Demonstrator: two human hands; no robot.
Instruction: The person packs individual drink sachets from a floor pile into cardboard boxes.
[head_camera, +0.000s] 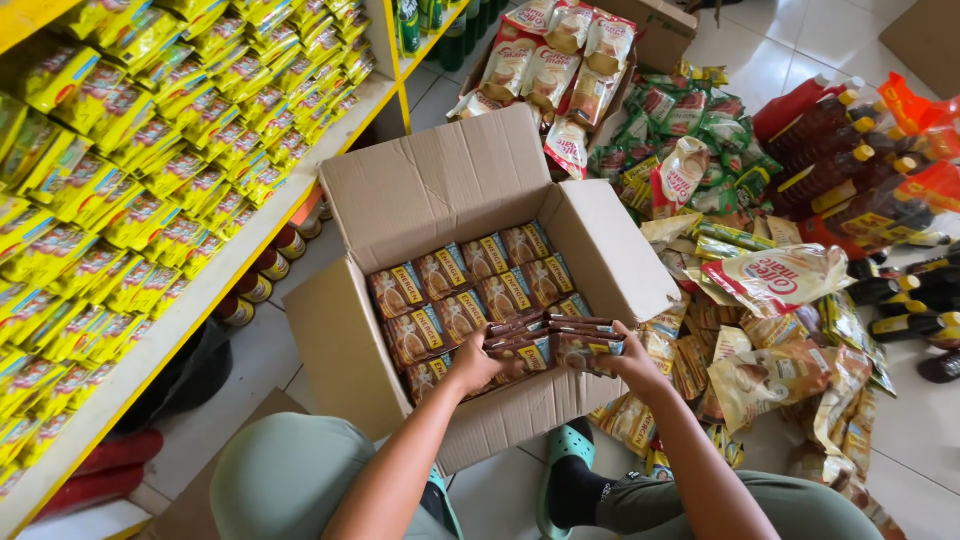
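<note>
Nearest the camera, between the person's knees, both hands meet over the front edge of an open cardboard box (345, 345) that sits on the pale tiled floor (930, 420). The left hand (475, 365) is curled around one end of a bundle of brown sachet strips (550, 340), and the right hand (632, 358) is closed on the other end, so the bundle lies level between them just above the box's front right corner; gripping from both ends likely keeps the loose strips from fanning apart. Below and beyond the bundle, more brown sachet packs (465, 285) lie flat in tidy rows filling the box, faces up, which packs them tight and keeps them easy to count. All the flaps are folded outward, the back flap (430, 180) standing up, so the opening is free. A green sandal (568, 450) rests on the floor just beside the box. To the right, a loose heap of creamer pouches (780, 280) and green sachets (690, 120) spreads over the tiles, with dark bottles with yellow caps (850, 170) lying beyond them. To the left, a yellow shelf (200, 300) carries dense rows of yellow packets (120, 190), with small jars (265, 270) beneath. Farther back, a second box holds more pale pouches (550, 60).
</note>
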